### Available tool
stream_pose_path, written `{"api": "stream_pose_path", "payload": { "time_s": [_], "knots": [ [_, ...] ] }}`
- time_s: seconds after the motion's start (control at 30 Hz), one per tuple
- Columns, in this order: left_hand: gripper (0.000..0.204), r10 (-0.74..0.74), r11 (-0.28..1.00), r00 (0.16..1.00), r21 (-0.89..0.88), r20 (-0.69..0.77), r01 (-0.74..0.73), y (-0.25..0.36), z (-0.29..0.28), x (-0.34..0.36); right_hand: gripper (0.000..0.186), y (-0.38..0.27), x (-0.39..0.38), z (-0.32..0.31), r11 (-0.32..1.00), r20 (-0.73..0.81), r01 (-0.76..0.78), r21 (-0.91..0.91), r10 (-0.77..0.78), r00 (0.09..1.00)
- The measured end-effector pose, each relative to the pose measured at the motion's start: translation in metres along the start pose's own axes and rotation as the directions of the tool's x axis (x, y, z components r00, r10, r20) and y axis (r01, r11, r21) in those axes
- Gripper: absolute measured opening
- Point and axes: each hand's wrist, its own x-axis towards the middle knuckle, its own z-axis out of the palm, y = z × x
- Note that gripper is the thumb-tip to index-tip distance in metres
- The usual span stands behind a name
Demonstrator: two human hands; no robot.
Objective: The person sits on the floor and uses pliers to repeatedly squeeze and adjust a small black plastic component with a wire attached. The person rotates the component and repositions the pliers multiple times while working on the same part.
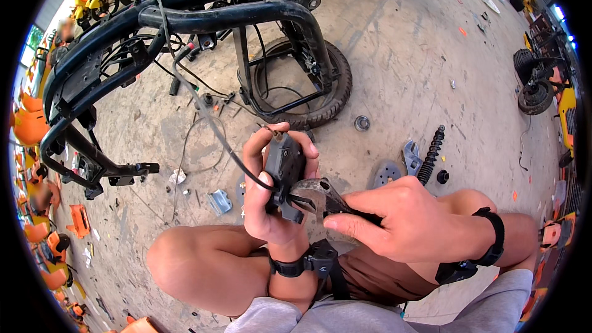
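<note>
Left hand (271, 185) closed around a dark box (285, 169) at centre, its cable (203, 111) partly hidden by fingers, right hand (394, 219) gripping pliers (317, 196) clamped on the box's lower edge, handles concealed, scooter frame (185, 18) and tyre (336, 86) far left, spring (431, 154) on floor (401, 55) to right.

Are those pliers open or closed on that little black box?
Closed on it. The pliers in the right hand have their jaws pinching the lower edge of the black box held in the left hand.
</note>
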Motion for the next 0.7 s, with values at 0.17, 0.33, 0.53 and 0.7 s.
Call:
{"api": "stream_pose_path", "payload": {
  "time_s": [0.17,0.33,0.53,0.7],
  "knots": [
    [0.063,-0.108,0.992,0.994,-0.072,-0.01,0.107,0.006,0.002,0.002,0.027,0.002,-0.001,0.001,0.996,-0.02,0.052,-0.075,-0.053,0.998],
    [0.061,-0.248,0.969,0.969,0.012,0.005,0.248,0.012,-0.006,0.004,0.026,0.002,-0.001,0.002,0.992,-0.023,0.079,-0.103,-0.082,0.996],
    [0.061,-0.33,0.94,0.944,-0.086,0.022,0.33,0.014,-0.012,0.004,0.026,0.005,-0.001,0.002,0.983,-0.04,0.089,-0.162,-0.096,0.995],
    [0.061,-0.099,0.982,0.991,-0.168,-0.09,0.083,0.015,-0.01,0.003,0.035,0.002,0.003,-0.003,0.997,0.081,-0.025,0.07,0.02,0.996]
  ]
}}
